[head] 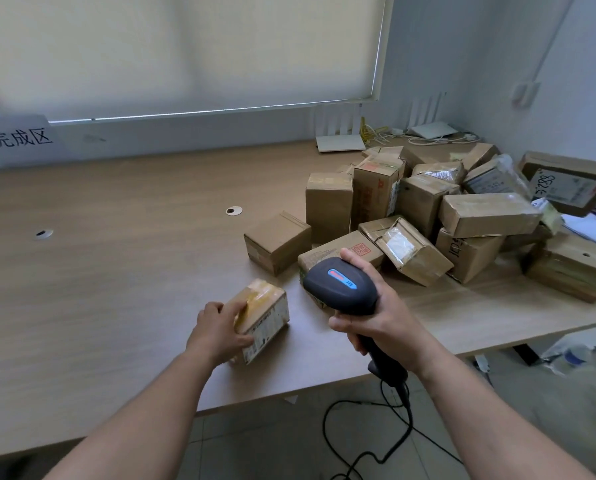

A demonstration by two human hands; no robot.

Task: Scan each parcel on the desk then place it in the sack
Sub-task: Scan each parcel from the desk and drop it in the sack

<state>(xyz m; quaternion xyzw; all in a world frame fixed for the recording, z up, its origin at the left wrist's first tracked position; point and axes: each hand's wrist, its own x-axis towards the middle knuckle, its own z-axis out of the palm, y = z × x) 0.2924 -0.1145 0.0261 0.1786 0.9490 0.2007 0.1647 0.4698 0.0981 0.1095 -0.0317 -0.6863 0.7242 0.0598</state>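
Left hand [220, 329] grips a small taped box [262, 318] on the desk [116, 271], fingers curled over the top left edge, thumb low on the near side. The box sits on the desk near the front edge, slightly tilted, label side facing the camera's right. Right hand [376, 317] is wrapped tight around the handle of a black barcode scanner [341, 285]; the scanner head has a blue and red strip on top and points left, toward the small box, held just above the desk. The scanner is apart from the box, not touching. A black cable [369, 441] hangs from the handle down to the floor.

A pile of cardboard boxes [445, 216] fills the right side of the desk, stacked loosely, some leaning on each other. One brown box [277, 242] stands a bit apart at the left of the pile. Another flat box [338, 252] lies just behind the scanner. Two white routers [339, 142] and wires sit at the back by the wall. A paper sign [19, 138] with Chinese characters stands at the far left. The window blind [185, 50] is down. No sack visible.
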